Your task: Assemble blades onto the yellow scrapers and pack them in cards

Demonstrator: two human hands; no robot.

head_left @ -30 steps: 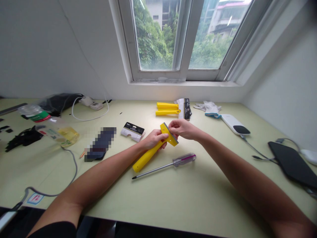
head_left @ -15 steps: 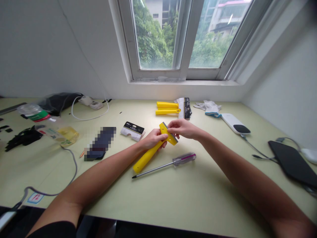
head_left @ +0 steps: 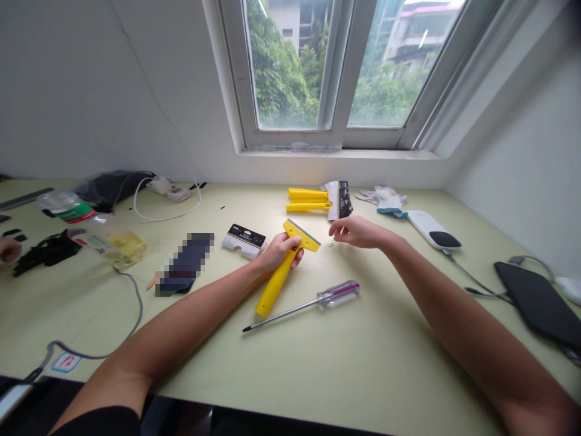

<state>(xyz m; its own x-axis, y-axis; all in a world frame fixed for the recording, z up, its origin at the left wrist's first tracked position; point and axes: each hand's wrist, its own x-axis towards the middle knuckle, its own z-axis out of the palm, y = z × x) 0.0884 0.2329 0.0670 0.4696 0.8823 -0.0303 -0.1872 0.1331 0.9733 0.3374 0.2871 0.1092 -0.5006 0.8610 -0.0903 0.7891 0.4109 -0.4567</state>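
My left hand (head_left: 284, 249) is closed around a yellow scraper (head_left: 275, 283) near its head. The scraper has a wide flat head with a grey blade along its far edge, and its handle slants down toward me. To the right of the blade, my right hand (head_left: 356, 231) hovers low over the table with fingers curled and slightly apart, with nothing visible in them. Small metal screws (head_left: 330, 244) lie just below its fingertips. Nearer to me lies a screwdriver (head_left: 308, 306) with a clear and purple handle, its tip by the end of the scraper handle.
More yellow scrapers (head_left: 308, 200) with packaging lie near the window. A cardboard packaging piece (head_left: 244, 240) is left of my left hand. A bottle (head_left: 97, 227), gloves (head_left: 385, 198), a white device (head_left: 433, 229) and a black phone (head_left: 538, 300) lie around. Another person's hand (head_left: 9, 249) shows at far left.
My right hand has left the scraper's head and moved right, beside the small screws. The scraper has turned a little in my left hand. Another person's hand has appeared at the left edge.
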